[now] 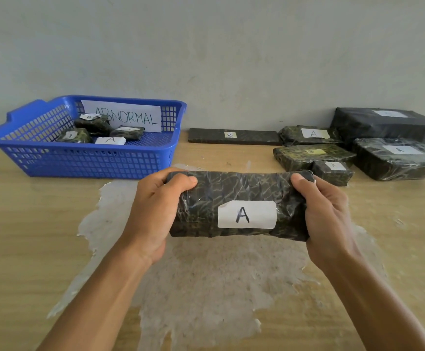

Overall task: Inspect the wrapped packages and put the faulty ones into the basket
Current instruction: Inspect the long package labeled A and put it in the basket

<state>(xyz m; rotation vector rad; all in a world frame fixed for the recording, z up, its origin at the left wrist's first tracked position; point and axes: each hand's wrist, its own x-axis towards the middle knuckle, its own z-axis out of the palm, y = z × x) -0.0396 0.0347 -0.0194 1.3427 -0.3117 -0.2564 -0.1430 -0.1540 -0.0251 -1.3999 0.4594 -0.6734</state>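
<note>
Both hands held one dark wrapped package (239, 206) above the middle of the surface (29, 236), its white label marked A facing the camera. The left hand (153, 214) had its grip closed round the package's left end, thumb curled over the top and the fingers hidden behind; the right hand (325, 216) gripped the right end in the same way, thumb on the upper corner. The package hung level over a pale worn patch (206, 282) in the wood finish. The blue basket (92, 163), carrying a sign that read ABNORMAL, stood at the back left against the wall (206, 46), well apart from the hands, with several small wrapped packages (97, 133) already inside. A group of other wrapped packages (315, 153) lay at the back right, the nearest just behind the right thumb. Bare wood lay between basket and group, and along both sides of the arms.
</note>
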